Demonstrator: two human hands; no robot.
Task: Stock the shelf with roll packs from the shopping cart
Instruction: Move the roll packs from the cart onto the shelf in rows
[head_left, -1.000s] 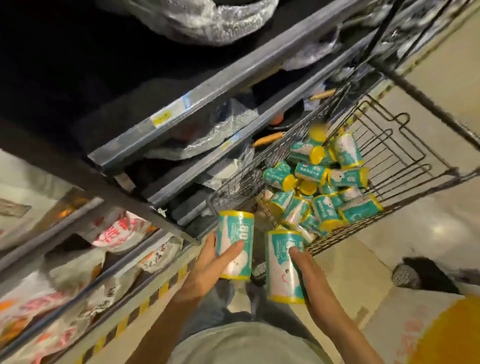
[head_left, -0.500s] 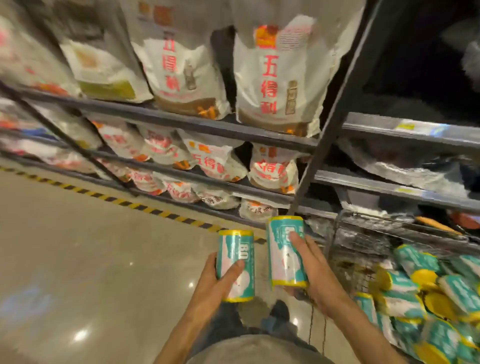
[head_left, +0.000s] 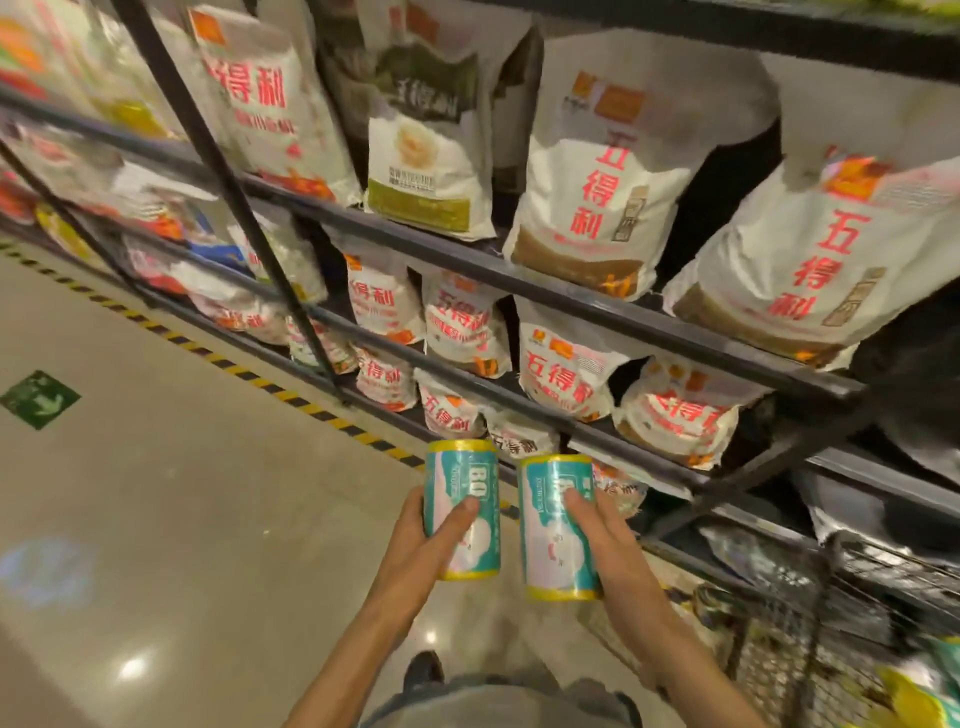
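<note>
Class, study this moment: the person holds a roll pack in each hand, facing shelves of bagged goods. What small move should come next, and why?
Probably carry both packs onward to find open shelf space. The left hand grips one roll pack, the right hand grips the other roll pack, both upright and clear of the shelf, whose tiers ahead look full of white bags.

Two teal roll packs with yellow ends, left roll pack (head_left: 462, 506) and right roll pack (head_left: 557, 527), upright, side by side; apart.
</note>
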